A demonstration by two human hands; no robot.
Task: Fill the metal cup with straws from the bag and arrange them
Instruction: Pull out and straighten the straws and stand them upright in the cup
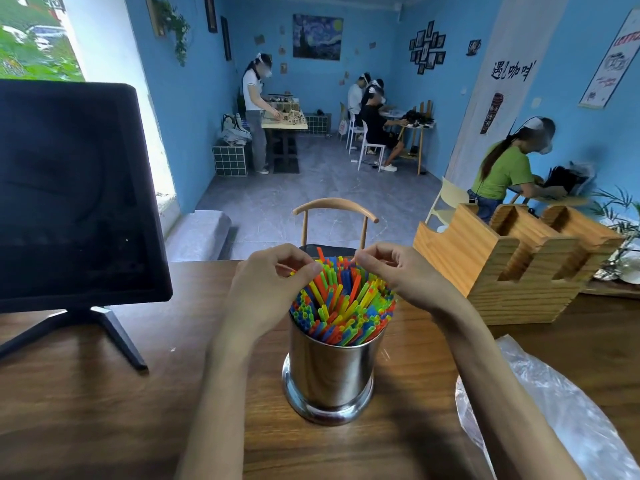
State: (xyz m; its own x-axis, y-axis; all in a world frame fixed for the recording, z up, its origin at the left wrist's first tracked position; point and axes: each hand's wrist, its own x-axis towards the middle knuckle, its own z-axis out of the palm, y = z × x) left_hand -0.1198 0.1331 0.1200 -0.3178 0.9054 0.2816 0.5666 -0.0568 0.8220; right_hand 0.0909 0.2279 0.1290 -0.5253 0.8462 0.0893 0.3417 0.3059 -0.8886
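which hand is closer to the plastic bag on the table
Right. The right hand is over the straws on the bag's side; the plastic bag lies beside that forearm. The left hand is across the metal cup.

The work surface is a dark wooden table [104,410]. A metal cup [330,375] stands upright on it near the centre, packed with coloured straws [341,303]. A black monitor [74,188] rests on its stand at the left. A slotted wooden holder [502,268] sits at the right rear. A clear plastic bag [554,410] lies flat at the right front, apart from the cup.
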